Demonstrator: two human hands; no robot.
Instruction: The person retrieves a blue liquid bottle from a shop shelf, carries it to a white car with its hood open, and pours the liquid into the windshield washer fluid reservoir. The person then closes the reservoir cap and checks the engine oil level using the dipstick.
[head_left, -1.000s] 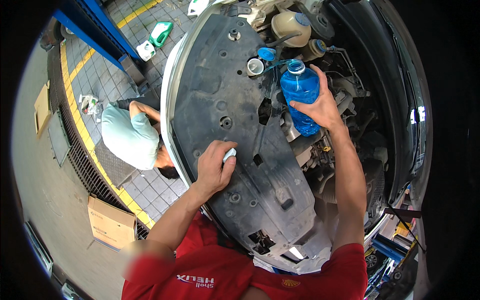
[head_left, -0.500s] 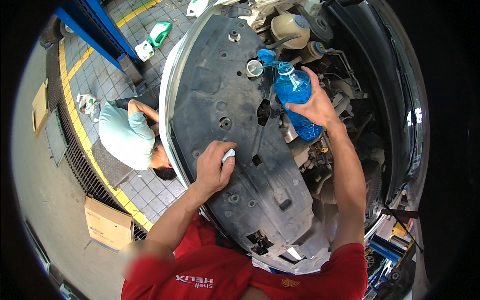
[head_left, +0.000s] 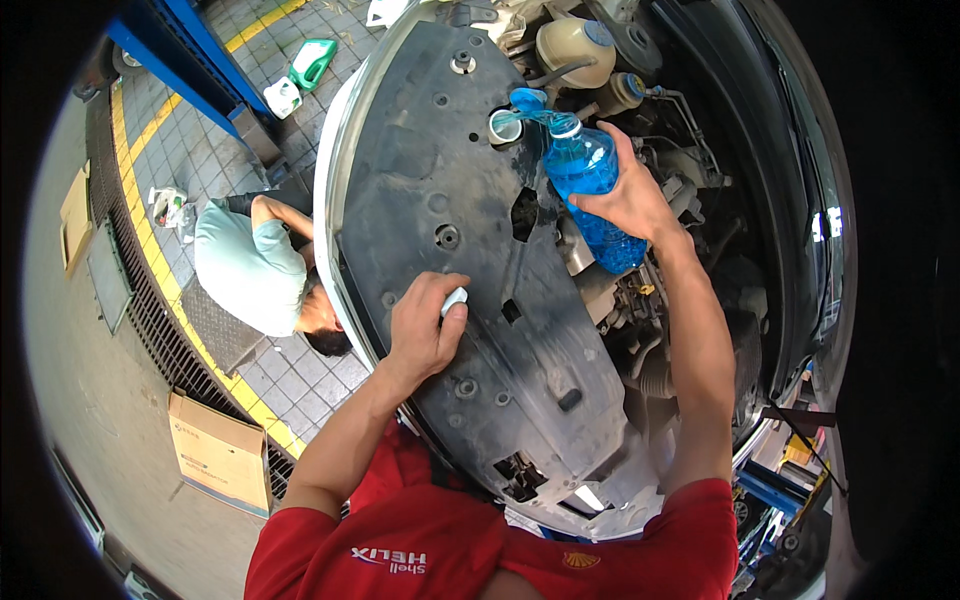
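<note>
My right hand [head_left: 632,195] is wrapped round a clear plastic bottle [head_left: 598,225] of bright blue liquid. The bottle leans to the left, and a thin blue stream runs from its mouth into the white filler neck [head_left: 505,127]. Beside the neck, its blue flip cap [head_left: 528,99] stands raised. My left hand [head_left: 425,322] rests on the black plastic cover [head_left: 400,190] at the front of the engine bay. Between its thumb and forefinger it pinches a small white cap [head_left: 453,301].
A cream coolant tank [head_left: 577,53] and a smaller reservoir [head_left: 622,93] sit beyond the bottle. On the left a person in a light shirt [head_left: 250,265] bends by the bumper. A cardboard box [head_left: 218,455], a green jug [head_left: 313,63] and a blue lift post [head_left: 185,65] are also there.
The bottle has tipped a little further left, and the blue stream now reaches across into the filler neck. My left hand keeps its hold on the white cap. The view has shifted slightly.
</note>
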